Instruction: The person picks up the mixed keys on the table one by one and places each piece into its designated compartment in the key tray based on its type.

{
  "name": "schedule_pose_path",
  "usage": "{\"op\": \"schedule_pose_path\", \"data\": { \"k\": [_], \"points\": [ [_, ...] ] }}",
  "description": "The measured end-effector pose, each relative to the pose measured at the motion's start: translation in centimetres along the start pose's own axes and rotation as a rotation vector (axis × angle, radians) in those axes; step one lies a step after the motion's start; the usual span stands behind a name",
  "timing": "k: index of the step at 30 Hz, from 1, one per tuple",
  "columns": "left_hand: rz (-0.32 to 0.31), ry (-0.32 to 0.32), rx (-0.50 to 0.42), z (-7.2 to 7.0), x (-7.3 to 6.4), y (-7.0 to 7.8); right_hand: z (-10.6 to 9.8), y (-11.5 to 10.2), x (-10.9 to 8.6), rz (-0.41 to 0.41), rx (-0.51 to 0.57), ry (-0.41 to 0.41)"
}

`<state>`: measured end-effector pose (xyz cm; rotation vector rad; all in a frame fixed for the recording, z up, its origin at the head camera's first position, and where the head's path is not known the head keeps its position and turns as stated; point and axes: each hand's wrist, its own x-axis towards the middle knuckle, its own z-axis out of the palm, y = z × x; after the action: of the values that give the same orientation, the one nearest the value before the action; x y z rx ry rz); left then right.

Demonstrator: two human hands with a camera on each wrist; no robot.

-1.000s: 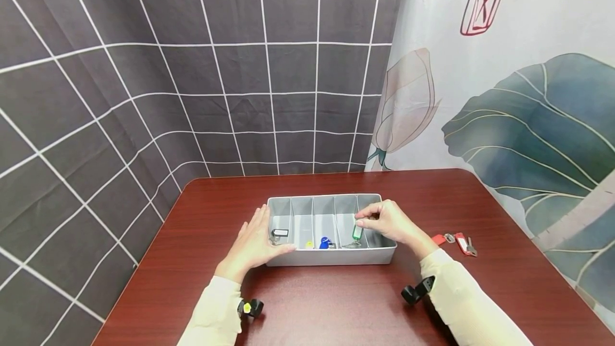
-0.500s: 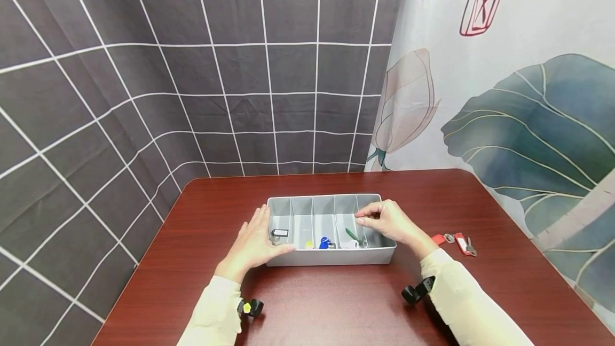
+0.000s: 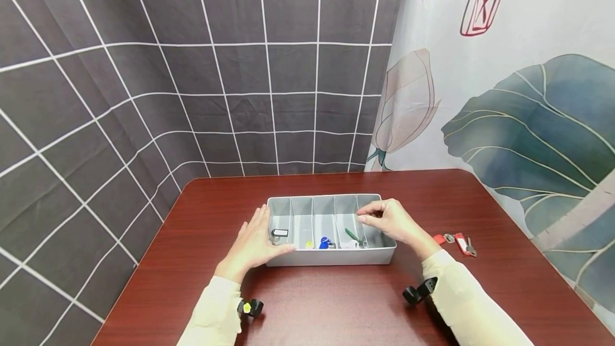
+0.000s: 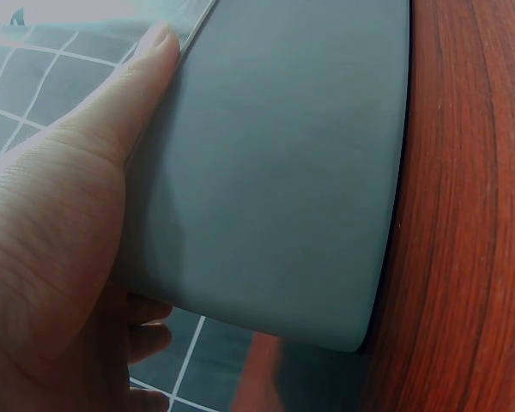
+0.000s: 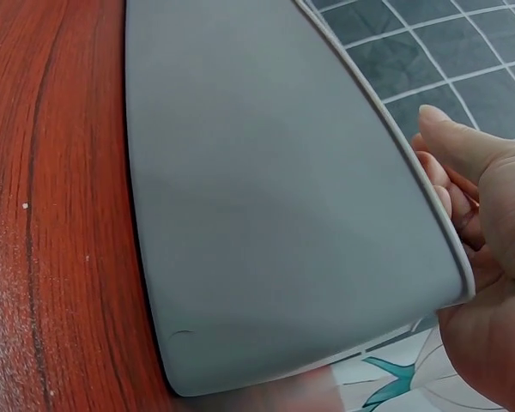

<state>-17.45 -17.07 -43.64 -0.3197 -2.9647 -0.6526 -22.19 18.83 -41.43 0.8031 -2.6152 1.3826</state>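
A grey divided tray (image 3: 331, 257) lies on the table. My left hand (image 3: 254, 244) rests against its left end, fingers extended along the side and thumb laid straight on the front rim (image 4: 133, 86). Over the tray's right part hovers my right hand (image 3: 391, 223), fingers loosely bent with nothing between them; in the right wrist view the hand (image 5: 489, 206) is beside the rim. Below it, a green key tag (image 3: 352, 235) lies in the second compartment from the right. Other compartments hold a black-framed key tag (image 3: 280, 233), a yellow tag (image 3: 309, 245) and a blue tag (image 3: 325, 242).
Right of the tray, two red key tags (image 3: 463, 243) with metal rings and a key lie on the reddish-brown table (image 3: 326, 303). A dark gridded curtain (image 3: 240, 68) hangs behind, with a pale printed curtain (image 3: 432, 25) at the right.
One second ago my right hand pinched the green key tag upright; by half a second ago it was let go and dropped into its compartment. The right hand has since shifted slightly right. My left hand stays put.
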Motion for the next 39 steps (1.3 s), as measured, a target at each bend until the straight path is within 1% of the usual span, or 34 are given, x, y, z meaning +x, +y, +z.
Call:
{"op": "schedule_pose_path", "data": {
  "k": [8,15,19,24,27,30,39],
  "points": [
    [0.001,-0.001,-0.003,0.0,0.0,-0.1,-0.7,-0.3,-0.3,0.006,0.002,0.021],
    [-0.007,-0.006,-0.005,0.0,0.0,-0.1,-1.7,-0.2,-0.7,-0.010,0.015,0.039],
    [-0.012,-0.006,-0.009,0.0,-0.1,-0.1,-2.4,0.0,-1.2,-0.004,-0.016,0.058],
    [-0.009,-0.001,-0.013,-0.1,-0.1,0.1,-3.8,0.6,-1.9,-0.007,-0.089,0.094],
    [-0.008,0.002,-0.014,-0.2,0.0,0.2,-4.7,1.0,-2.4,0.009,-0.129,0.116],
    [-0.012,0.002,-0.017,-0.2,0.0,0.2,-5.7,1.6,-3.0,0.044,-0.156,0.138],
    [-0.018,-0.002,-0.023,-0.2,-0.1,0.3,-8.1,3.0,-5.6,0.164,-0.203,0.147]
  ]
}}
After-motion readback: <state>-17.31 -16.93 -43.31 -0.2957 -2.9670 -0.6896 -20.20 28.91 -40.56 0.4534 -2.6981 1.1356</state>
